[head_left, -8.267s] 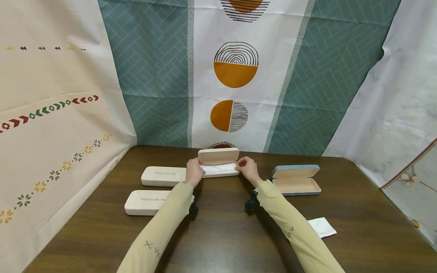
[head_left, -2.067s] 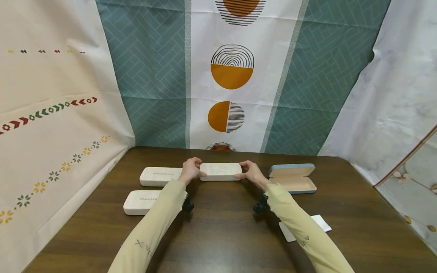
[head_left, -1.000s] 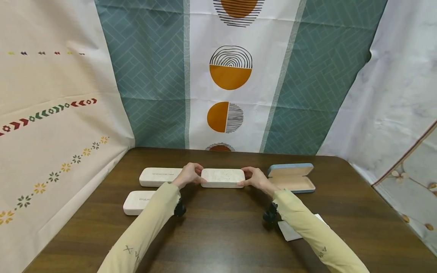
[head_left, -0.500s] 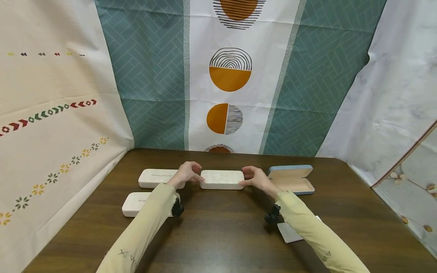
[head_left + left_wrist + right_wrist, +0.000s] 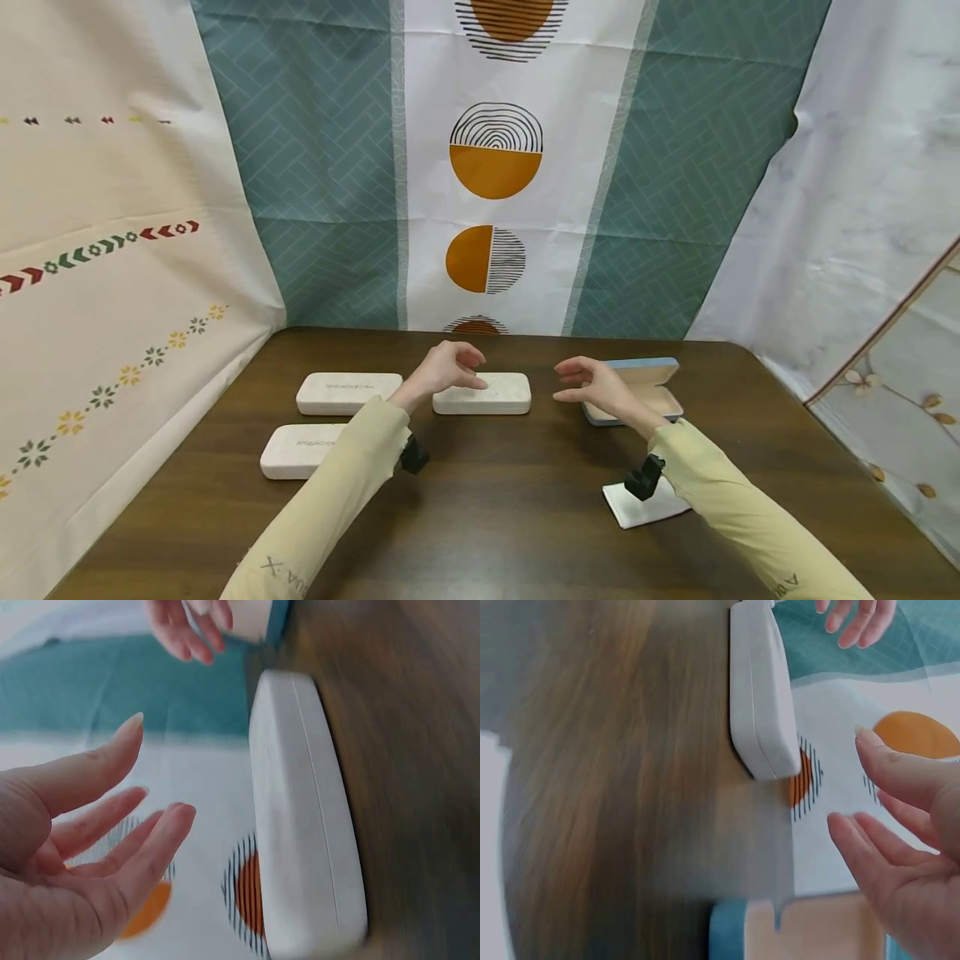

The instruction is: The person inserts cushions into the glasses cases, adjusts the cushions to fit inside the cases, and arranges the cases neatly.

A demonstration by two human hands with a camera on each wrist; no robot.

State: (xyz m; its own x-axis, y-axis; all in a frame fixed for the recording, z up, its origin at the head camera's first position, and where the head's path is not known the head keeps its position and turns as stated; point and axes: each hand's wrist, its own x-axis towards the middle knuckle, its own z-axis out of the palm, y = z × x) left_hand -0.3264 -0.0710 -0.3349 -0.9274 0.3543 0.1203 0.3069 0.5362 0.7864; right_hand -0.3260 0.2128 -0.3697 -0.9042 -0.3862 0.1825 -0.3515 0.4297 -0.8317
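Note:
A closed white glasses case [image 5: 487, 400] lies on the table in the middle of the head view; its lid seam shows in the left wrist view. My left hand [image 5: 447, 369] hovers above its left part, fingers loosely bent and holding nothing. In the left wrist view a gap separates thumb and fingers from the case [image 5: 300, 817]. My right hand [image 5: 600, 387] is in the air right of the white case, its fingers apart around nothing. Behind it stands a blue glasses case [image 5: 652, 392] with its lid up and a beige lining, partly hidden by that hand.
Two closed white glasses cases with printed lettering, a rear one [image 5: 345, 393] and a front one [image 5: 296, 454], lie at the left; the left sleeve partly covers the front one. A folded white cloth [image 5: 637, 507] lies beneath the right wrist. Fabric hangings border the brown table [image 5: 495, 517].
The white case's lid, up earlier with white cloth inside, came down, and the case was drawn slightly nearer. Both hands have now let go; the right moved rightward toward the blue case.

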